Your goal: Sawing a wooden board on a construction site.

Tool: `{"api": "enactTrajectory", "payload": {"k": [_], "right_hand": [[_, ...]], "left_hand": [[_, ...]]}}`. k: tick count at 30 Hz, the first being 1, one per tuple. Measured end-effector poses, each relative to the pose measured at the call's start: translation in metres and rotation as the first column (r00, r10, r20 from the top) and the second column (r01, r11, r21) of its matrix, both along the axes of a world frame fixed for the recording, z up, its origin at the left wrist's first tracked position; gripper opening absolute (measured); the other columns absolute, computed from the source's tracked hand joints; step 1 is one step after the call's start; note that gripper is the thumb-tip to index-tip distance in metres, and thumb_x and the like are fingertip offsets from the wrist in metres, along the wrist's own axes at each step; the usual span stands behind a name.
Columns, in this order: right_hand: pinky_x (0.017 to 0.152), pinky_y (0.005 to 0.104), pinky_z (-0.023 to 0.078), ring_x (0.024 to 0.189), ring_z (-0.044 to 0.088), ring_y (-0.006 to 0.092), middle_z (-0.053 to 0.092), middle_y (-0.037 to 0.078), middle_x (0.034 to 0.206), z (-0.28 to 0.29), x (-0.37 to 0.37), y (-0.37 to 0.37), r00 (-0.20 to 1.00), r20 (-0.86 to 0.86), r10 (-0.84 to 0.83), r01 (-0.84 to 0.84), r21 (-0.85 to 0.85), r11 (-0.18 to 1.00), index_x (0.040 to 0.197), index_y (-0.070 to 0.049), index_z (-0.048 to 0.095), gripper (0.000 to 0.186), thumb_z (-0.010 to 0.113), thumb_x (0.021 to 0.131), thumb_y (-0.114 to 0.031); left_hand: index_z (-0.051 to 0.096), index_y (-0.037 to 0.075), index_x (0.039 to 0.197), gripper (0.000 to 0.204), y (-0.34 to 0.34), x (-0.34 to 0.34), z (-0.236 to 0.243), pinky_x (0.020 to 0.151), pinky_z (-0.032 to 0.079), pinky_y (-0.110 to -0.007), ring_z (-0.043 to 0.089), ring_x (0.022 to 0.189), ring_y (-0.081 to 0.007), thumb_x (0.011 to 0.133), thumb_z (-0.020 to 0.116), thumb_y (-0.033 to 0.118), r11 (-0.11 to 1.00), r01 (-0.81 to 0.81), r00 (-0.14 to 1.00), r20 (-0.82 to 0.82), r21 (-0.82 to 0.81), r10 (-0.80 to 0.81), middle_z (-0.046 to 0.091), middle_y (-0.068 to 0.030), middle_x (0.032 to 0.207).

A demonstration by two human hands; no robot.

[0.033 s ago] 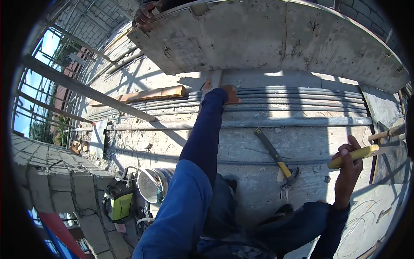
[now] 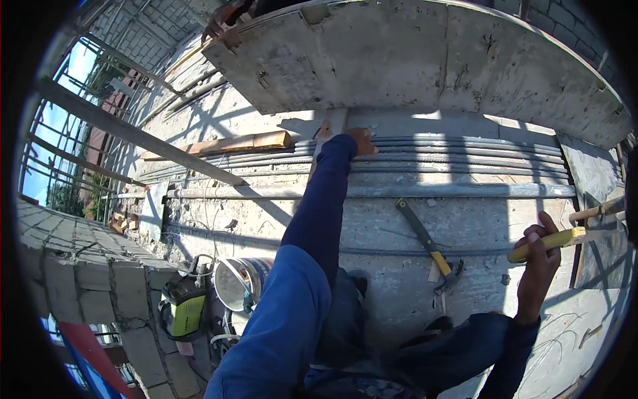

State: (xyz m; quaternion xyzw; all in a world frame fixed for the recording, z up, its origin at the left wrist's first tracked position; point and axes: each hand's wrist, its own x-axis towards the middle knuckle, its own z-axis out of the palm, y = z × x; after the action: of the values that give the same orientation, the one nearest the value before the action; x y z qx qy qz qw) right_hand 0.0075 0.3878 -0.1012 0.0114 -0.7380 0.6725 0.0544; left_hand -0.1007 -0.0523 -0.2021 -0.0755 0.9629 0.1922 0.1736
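My left hand (image 2: 361, 142) reaches forward to a narrow board (image 2: 334, 121) lying across grey rebar (image 2: 452, 156); its fingers are too small and shadowed to read. My right hand (image 2: 537, 259), at lower right, is closed round a yellow tool (image 2: 559, 241), held up off the floor. Between the hands and nearer me, a hammer (image 2: 421, 233) with a dark and yellow handle lies on the concrete floor. A large weathered panel (image 2: 392, 60) stands on edge beyond the rebar, with another person's hand (image 2: 219, 23) at its top left corner.
A pole (image 2: 139, 136) slants across the left, near a timber piece (image 2: 232, 145). A round pipe (image 2: 465, 189) lies along the rebar. A bucket (image 2: 229, 286), a green-and-black machine (image 2: 186, 312) and a block wall (image 2: 129, 296) are at lower left. A sheet (image 2: 585, 163) lies at right.
The view has shifted very slightly. My left hand has moved a little forward over the rebar; my right hand still holds the yellow tool.
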Motion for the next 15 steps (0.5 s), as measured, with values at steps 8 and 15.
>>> {"api": "enactTrajectory", "payload": {"k": [8,15], "right_hand": [[0.068,0.0273,0.044,0.072,0.053,0.0112,0.054,0.004,0.084,-0.007,0.001,-0.004,0.999,-0.025,0.037,-0.036,0.025,0.999,0.127,0.004,0.046,0.049,0.058,0.084,-0.015],[0.068,0.0277,0.044,0.072,0.053,0.0114,0.054,0.004,0.084,-0.012,-0.003,-0.006,0.999,-0.015,0.041,-0.041,0.007,0.999,0.127,0.004,0.045,0.048,0.058,0.085,-0.016]], "left_hand": [[0.066,0.002,0.096,0.052,-0.008,-0.012,-0.032,0.081,0.048,-0.037,0.063,0.094,-0.0291,0.070,0.074,0.047,0.997,-0.020,0.997,-0.076,0.077,0.026,0.067,-0.0164,0.099],[0.067,0.004,0.096,0.049,-0.006,-0.013,-0.035,0.084,0.047,-0.039,0.062,0.096,-0.0320,0.070,0.074,0.046,0.999,-0.001,0.990,-0.144,0.032,0.006,0.067,-0.0166,0.100]]}}
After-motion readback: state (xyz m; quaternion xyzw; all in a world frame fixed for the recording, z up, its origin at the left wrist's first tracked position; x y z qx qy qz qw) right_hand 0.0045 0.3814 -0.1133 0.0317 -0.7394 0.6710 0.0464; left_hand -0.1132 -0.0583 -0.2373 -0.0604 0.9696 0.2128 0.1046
